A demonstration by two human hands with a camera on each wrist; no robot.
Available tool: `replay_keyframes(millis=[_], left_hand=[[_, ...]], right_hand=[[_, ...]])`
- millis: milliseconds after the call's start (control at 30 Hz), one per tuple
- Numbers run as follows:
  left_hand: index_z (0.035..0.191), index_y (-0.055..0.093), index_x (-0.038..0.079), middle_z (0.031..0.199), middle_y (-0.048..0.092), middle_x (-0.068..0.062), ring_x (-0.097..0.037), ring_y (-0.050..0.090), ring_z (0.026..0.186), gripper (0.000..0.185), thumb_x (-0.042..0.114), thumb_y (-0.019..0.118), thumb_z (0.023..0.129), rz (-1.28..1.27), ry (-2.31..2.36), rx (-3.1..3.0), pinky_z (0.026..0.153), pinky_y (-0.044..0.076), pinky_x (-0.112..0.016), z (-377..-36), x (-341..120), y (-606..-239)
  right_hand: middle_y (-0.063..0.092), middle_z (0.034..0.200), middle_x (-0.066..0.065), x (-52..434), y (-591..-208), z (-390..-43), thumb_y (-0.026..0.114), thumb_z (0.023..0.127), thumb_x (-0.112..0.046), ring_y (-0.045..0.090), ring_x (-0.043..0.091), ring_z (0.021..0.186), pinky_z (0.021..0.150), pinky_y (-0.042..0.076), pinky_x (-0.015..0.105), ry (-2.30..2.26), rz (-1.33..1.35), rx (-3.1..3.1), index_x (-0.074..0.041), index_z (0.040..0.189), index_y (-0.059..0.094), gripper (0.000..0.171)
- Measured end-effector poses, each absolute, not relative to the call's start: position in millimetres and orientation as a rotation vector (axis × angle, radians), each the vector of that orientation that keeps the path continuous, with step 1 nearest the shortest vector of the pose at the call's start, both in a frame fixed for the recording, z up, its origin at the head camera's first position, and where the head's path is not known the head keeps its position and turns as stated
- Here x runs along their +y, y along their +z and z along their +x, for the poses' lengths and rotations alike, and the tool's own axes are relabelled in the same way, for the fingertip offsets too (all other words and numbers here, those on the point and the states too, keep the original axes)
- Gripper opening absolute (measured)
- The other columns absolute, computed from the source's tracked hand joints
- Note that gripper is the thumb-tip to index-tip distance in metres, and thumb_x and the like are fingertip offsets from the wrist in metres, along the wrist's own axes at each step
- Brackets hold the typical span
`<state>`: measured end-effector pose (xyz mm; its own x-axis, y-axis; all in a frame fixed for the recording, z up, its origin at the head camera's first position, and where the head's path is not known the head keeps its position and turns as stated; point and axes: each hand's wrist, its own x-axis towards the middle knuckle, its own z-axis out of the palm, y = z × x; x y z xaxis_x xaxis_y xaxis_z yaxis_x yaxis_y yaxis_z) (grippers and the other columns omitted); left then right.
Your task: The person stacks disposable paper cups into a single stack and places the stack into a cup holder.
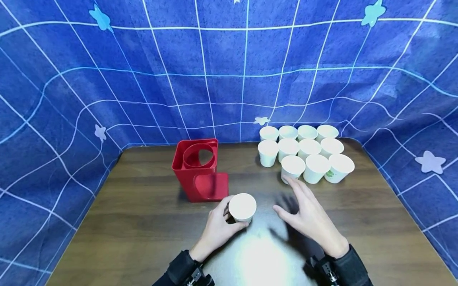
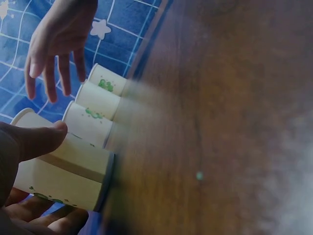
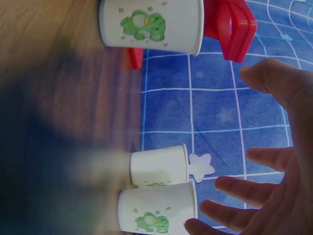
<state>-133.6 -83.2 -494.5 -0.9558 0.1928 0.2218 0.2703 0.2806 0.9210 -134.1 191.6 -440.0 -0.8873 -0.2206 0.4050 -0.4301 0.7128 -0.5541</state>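
Observation:
A white paper cup [image 1: 242, 207] stands upright in my left hand [image 1: 217, 227], which grips its side between thumb and fingers. In the left wrist view the thumb lies across the side of this cup [image 2: 73, 169], and a green print shows low on it. My right hand [image 1: 310, 216] is spread with nothing in it, its fingertips overlapping the nearest paper cup [image 1: 292, 167] of a group in the head view. From the right wrist, the held cup shows a green bear print [image 3: 144, 25] and the fingers [image 3: 254, 191] are apart and loosely bent.
Several white paper cups [image 1: 309, 147] stand in rows at the back right of the wooden table [image 1: 143, 222]. Left of centre is a red plastic stand [image 1: 193, 184] with a round ring on top and a flat base. A blue gridded cloth [image 1: 222, 87] hangs behind.

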Motion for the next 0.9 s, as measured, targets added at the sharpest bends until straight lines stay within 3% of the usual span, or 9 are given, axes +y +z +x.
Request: replay_keyframes(millis=[167, 467, 600, 733, 900], left_hand=[[0.136, 0.058, 0.012, 0.133, 0.066, -0.011, -0.028, 0.066, 0.124, 0.075, 0.007, 0.094, 0.071, -0.458, -1.813, -2.471, 0.100, 0.057, -0.036, -131, -87, -493], [0.137, 0.059, 0.012, 0.132, 0.068, -0.007, -0.024, 0.065, 0.124, 0.075, 0.010, 0.095, 0.071, -0.497, -1.729, -2.519, 0.099, 0.057, -0.033, -127, -89, -494], [0.136, 0.061, 0.015, 0.131, 0.069, -0.003, -0.021, 0.065, 0.123, 0.074, 0.011, 0.095, 0.071, -0.525, -1.694, -2.552, 0.100, 0.056, -0.029, -126, -88, -492], [0.136, 0.061, 0.015, 0.130, 0.069, -0.002, -0.020, 0.065, 0.122, 0.073, 0.012, 0.095, 0.071, -0.538, -1.683, -2.580, 0.100, 0.056, -0.028, -125, -89, -492], [0.136, 0.061, 0.016, 0.130, 0.069, 0.000, -0.019, 0.065, 0.121, 0.073, 0.015, 0.095, 0.072, -0.571, -1.641, -2.615, 0.099, 0.057, -0.029, -124, -89, -492]], right_hand=[[0.047, 0.155, 0.017, 195, -439, -134, 0.081, 0.089, -0.039, 0.048, 0.036, 0.140, 0.109, 0.044, 0.060, 0.996, 0.437, -2.650, -0.018, 0.159, 0.037, 0.086], [0.051, 0.152, 0.017, 209, -426, -133, 0.080, 0.091, -0.030, 0.053, 0.038, 0.133, 0.098, 0.051, 0.056, 1.176, 0.333, -2.620, -0.007, 0.156, 0.040, 0.080], [0.052, 0.151, 0.019, 225, -411, -135, 0.083, 0.088, -0.023, 0.054, 0.039, 0.132, 0.098, 0.051, 0.036, 1.159, 0.313, -2.557, -0.012, 0.157, 0.040, 0.082], [0.055, 0.148, 0.021, 245, -395, -140, 0.085, 0.085, -0.019, 0.056, 0.039, 0.126, 0.093, 0.040, 0.008, 1.093, 0.273, -2.493, -0.014, 0.156, 0.043, 0.083], [0.057, 0.145, 0.020, 274, -383, -150, 0.086, 0.084, -0.020, 0.055, 0.028, 0.123, 0.089, 0.034, 0.001, 1.027, 0.184, -2.451, -0.015, 0.156, 0.044, 0.084]])
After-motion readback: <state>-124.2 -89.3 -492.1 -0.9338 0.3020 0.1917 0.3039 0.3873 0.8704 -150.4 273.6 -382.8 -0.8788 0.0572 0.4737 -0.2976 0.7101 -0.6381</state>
